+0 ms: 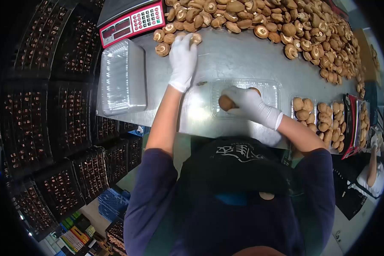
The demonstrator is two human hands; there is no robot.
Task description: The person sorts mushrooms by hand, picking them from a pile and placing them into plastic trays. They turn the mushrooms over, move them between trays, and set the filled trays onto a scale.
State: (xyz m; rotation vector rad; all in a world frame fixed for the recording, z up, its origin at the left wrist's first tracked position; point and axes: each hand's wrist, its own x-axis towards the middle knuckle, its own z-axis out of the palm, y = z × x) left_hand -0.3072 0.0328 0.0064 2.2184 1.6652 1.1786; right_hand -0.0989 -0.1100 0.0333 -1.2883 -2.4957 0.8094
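Note:
My left hand, in a white glove, reaches to the loose shiitake mushrooms below the scale. Its fingers curl at a shiitake mushroom, with other mushrooms beside them. My right hand, also gloved, is closed on a brown shiitake mushroom above a clear plastic tray. Another mushroom shows partly behind the right hand. That hand hides much of the tray's inside.
A red-framed scale stands at the back left, near stacked clear trays. A large mushroom heap covers the back right. Filled trays sit on the right. Dark crates line the left; another person's arm shows far right.

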